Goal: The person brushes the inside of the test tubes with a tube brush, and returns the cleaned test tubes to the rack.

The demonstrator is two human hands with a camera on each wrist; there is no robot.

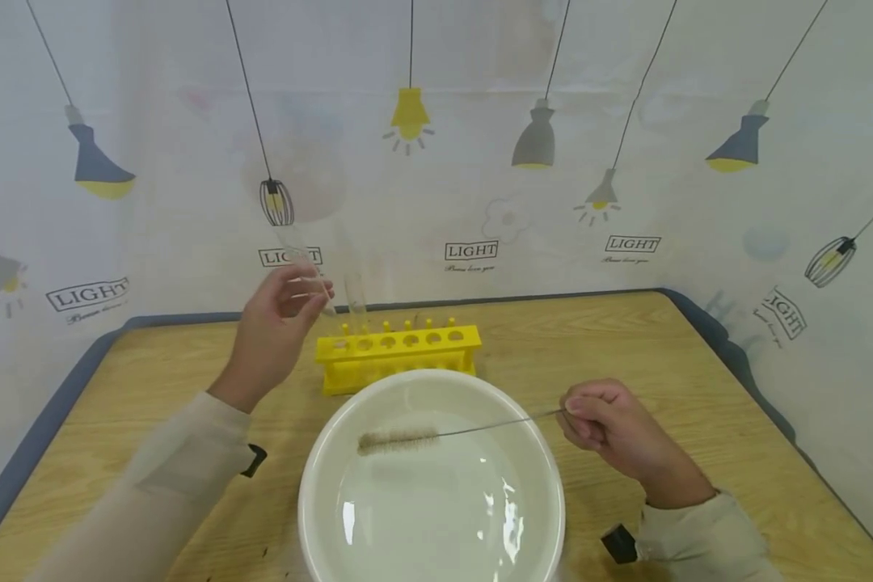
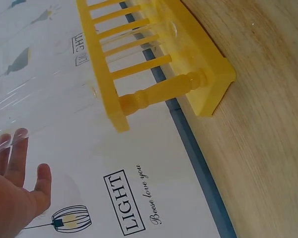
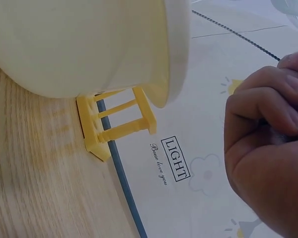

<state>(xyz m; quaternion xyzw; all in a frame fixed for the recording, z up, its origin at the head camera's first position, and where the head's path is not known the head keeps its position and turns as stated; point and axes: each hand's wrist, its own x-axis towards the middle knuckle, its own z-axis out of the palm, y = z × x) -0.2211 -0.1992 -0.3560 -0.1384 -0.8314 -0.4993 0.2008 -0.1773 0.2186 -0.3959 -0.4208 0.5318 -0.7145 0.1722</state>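
In the head view, my left hand (image 1: 276, 323) is raised at the left end of a yellow test tube rack (image 1: 400, 356). Thumb and fingers hold a clear test tube (image 1: 301, 257), which slants down toward the rack. A second clear test tube (image 1: 355, 297) stands in the rack close by. On the right, my right hand (image 1: 614, 424) grips the thin wire handle of a test tube brush (image 1: 400, 439). Its tan bristles hang over the white basin (image 1: 311, 485). From the right wrist, curled fingers (image 3: 268, 104) show around the twisted wire (image 3: 238, 35).
The basin stands at the front middle of the wooden table (image 1: 698, 388), with the rack just behind it. Behind the table's far edge hangs a white cloth (image 1: 451, 194) printed with lamps. Dark bands (image 1: 256, 461) sit by both sleeves.
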